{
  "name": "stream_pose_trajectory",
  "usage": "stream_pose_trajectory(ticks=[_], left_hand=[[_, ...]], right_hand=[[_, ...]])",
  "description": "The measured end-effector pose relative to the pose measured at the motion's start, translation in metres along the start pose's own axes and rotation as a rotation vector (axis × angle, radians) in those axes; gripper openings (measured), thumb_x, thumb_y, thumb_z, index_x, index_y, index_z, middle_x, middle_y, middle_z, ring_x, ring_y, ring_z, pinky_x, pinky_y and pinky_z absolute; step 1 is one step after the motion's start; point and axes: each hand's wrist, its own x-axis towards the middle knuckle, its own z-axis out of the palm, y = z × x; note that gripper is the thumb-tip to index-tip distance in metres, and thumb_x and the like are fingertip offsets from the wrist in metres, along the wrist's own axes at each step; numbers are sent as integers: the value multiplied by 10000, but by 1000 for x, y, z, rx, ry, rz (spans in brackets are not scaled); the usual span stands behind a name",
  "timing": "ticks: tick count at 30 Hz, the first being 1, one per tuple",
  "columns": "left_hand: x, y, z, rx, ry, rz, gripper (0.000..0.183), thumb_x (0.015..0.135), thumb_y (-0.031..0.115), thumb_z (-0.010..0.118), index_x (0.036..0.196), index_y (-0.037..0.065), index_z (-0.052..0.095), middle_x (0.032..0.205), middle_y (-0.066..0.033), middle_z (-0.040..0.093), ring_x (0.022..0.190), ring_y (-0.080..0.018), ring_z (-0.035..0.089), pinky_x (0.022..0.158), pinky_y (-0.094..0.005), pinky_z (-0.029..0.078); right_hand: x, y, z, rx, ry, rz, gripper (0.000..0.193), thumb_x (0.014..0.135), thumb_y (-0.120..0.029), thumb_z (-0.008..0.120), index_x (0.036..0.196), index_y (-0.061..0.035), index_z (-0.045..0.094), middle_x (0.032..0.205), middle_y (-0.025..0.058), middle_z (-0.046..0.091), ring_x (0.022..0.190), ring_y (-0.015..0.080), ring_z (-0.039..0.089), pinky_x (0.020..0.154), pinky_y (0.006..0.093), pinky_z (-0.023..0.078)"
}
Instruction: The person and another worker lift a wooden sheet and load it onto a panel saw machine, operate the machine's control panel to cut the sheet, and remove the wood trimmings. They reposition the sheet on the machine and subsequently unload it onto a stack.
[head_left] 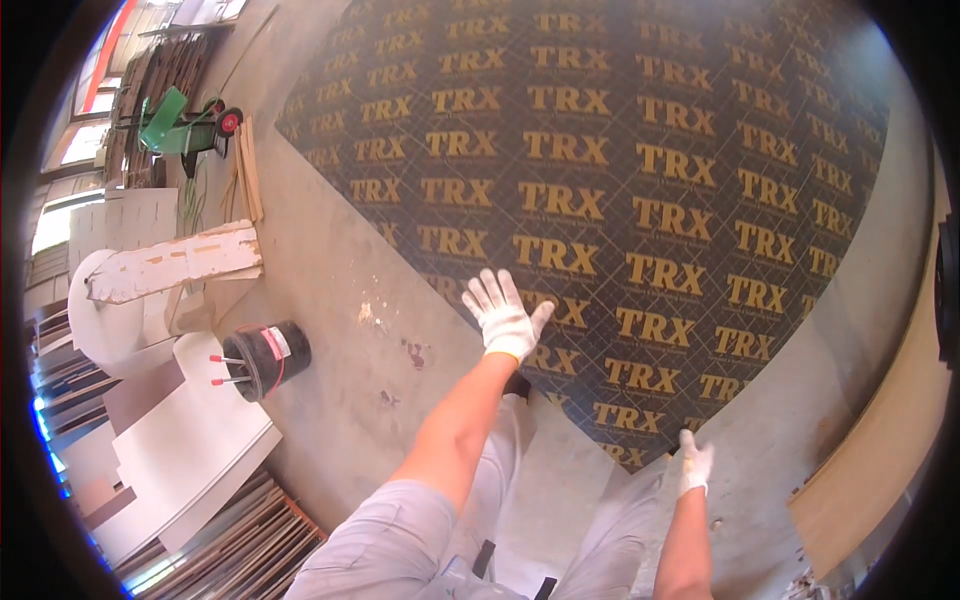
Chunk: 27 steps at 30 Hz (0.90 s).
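A large dark panel (pixel 600 230) with rows of yellow printing fills the middle and far right of the head view, one corner pointing toward me. My left hand (pixel 505 318), in a white work glove, lies on its printed face near the left edge, fingers spread. At the right edge close to the near corner is my right hand (pixel 697 466), gloved too. Its thumb is up at the edge and the hand grips the panel there; the other fingers are mostly hidden. Below the corner my legs in grey trousers (pixel 490 500) show.
A black bucket (pixel 275 355) with red-tipped handles stands at left on the concrete floor (pixel 350 400). Beyond it are a peeling white board (pixel 180 262), pale sheets (pixel 190 455) and a green wheeled machine (pixel 180 125). A curved-looking tan board (pixel 870 470) lies at right.
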Motion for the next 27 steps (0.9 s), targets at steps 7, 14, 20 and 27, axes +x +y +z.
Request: stream_pose_trajectory(ticks=[7, 14, 20, 27], left_hand=[[-9, -16, 29, 38, 60, 32, 1261, 1025, 761, 664, 1814, -69, 136, 1886, -387, 74, 1739, -624, -9, 1381, -746, -55], [-9, -21, 28, 68, 9, -4, 1196, 1045, 726, 652, 1824, -59, 196, 1904, -360, 93, 1762, -582, -33, 1387, -730, -67], [-5, -54, 46, 146, 94, 26, 1119, 1097, 699, 596, 1834, -24, 165, 1909, -317, 144, 1765, -558, 44, 1407, -707, 6], [-33, -48, -3, 119, -83, -156, 1089, 1054, 662, 733, 1773, -46, 324, 1765, -335, 461, 1656, -449, 416, 1385, -559, 298]], right_hand=[[-33, 43, 77, 625, -149, -134, 766, 1037, -5, 842, 1706, 45, 472, 1679, 130, 600, 1457, 279, 604, 1307, 399, 415], [-56, 26, 70, 302, -90, -160, 788, 982, -309, 943, 1585, 69, 606, 1502, 169, 748, 1343, 316, 699, 1217, 415, 501], [-68, 38, 84, 308, -78, -183, 836, 988, -335, 941, 1620, 72, 575, 1540, 173, 730, 1400, 282, 679, 1223, 374, 482], [-97, 27, 86, 520, -189, -32, 645, 1002, -251, 945, 1520, 18, 669, 1442, 102, 781, 1299, 226, 709, 1163, 355, 520]])
